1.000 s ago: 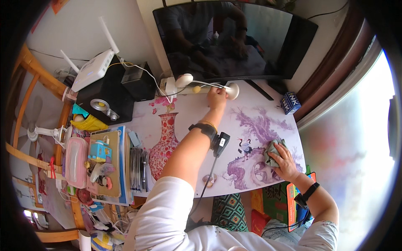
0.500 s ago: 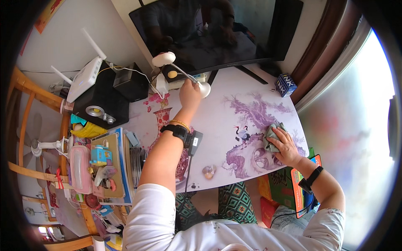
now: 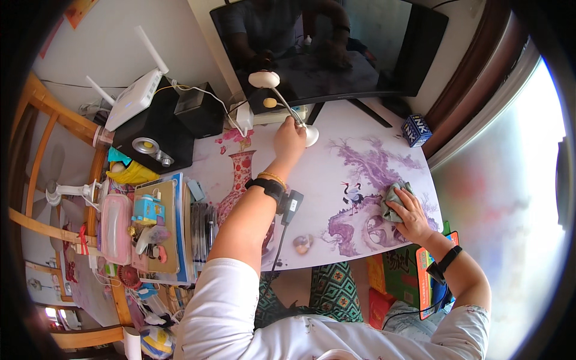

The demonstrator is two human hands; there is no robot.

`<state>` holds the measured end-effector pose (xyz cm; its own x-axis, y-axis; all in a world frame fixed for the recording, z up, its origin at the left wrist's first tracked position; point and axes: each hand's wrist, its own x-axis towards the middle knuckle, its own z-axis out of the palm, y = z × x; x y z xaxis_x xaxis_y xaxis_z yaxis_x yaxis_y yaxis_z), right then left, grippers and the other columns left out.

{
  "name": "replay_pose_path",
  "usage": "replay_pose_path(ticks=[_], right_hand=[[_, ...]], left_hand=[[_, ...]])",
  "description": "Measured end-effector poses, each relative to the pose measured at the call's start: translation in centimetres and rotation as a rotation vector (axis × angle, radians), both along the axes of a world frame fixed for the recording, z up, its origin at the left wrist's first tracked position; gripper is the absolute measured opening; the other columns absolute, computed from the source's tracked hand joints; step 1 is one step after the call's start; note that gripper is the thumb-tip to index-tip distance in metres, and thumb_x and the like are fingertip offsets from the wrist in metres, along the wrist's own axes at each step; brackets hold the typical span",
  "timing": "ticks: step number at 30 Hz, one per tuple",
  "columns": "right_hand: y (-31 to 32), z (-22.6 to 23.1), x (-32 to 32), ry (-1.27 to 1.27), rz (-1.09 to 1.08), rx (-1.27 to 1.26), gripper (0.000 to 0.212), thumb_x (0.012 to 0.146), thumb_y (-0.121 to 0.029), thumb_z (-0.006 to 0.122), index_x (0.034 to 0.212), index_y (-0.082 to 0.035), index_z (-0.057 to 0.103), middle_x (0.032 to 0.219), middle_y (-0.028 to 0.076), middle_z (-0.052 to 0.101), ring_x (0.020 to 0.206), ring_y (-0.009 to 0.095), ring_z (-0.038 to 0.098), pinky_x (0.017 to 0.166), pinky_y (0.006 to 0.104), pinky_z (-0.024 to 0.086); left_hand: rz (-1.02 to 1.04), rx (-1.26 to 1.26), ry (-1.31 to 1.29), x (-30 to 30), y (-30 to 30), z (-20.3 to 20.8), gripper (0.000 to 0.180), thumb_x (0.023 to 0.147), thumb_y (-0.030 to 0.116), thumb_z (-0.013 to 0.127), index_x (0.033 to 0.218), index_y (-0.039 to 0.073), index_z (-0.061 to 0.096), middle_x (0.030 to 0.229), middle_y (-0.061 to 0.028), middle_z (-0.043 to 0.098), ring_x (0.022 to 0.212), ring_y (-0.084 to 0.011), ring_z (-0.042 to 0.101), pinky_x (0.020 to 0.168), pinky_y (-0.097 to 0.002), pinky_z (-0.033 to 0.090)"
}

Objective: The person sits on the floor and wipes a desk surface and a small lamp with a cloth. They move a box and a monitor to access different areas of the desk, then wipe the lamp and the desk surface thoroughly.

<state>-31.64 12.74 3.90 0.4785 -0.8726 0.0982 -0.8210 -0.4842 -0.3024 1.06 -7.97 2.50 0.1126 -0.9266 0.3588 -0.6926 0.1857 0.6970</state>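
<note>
My left hand is closed around the thin metal stem of a small white desk lamp, just above its round base. The lamp leans toward the far left, its white head in front of the monitor. At the right side of the desk, my right hand presses a crumpled grey-green cloth against the printed desktop, fingers spread over it. Beneath my left wrist, a black adapter hangs with its cable running down over the desk's front edge.
A blue box stands at the far right corner. Black speakers and a white router fill the far left. Folders, a pink case and small items crowd the left side. A small round object lies near the front edge.
The whole view has shifted slightly, with the far-left things now further right in the picture. My left hand still grips the lamp, and my right hand stays on the cloth.
</note>
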Motion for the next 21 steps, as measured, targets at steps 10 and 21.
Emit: replay_pose_path(ticks=[10, 21], right_hand=[[0.0, 0.2, 0.4, -0.016, 0.012, -0.054, 0.062, 0.058, -0.004, 0.061, 0.119, -0.014, 0.052, 0.136, 0.015, 0.033, 0.125, 0.037, 0.031, 0.101, 0.0470, 0.028], [0.2, 0.0, 0.6, 0.015, 0.002, -0.066, 0.061, 0.059, -0.004, 0.060, 0.119, -0.014, 0.051, 0.137, 0.015, 0.033, 0.125, 0.038, 0.032, 0.100, 0.0472, 0.029]], left_hand=[[0.043, 0.051, 0.032, 0.2, -0.4, -0.1, 0.021, 0.075, 0.011, 0.060, 0.092, 0.005, 0.051, 0.086, -0.0132, 0.062, 0.083, -0.0332, 0.060, 0.071, -0.0426, 0.047], [0.118, 0.053, 0.044, 1.0, 1.1, 0.4, 0.020, 0.077, 0.011, 0.056, 0.094, 0.005, 0.048, 0.085, -0.0156, 0.063, 0.082, -0.0350, 0.060, 0.070, -0.0445, 0.046]])
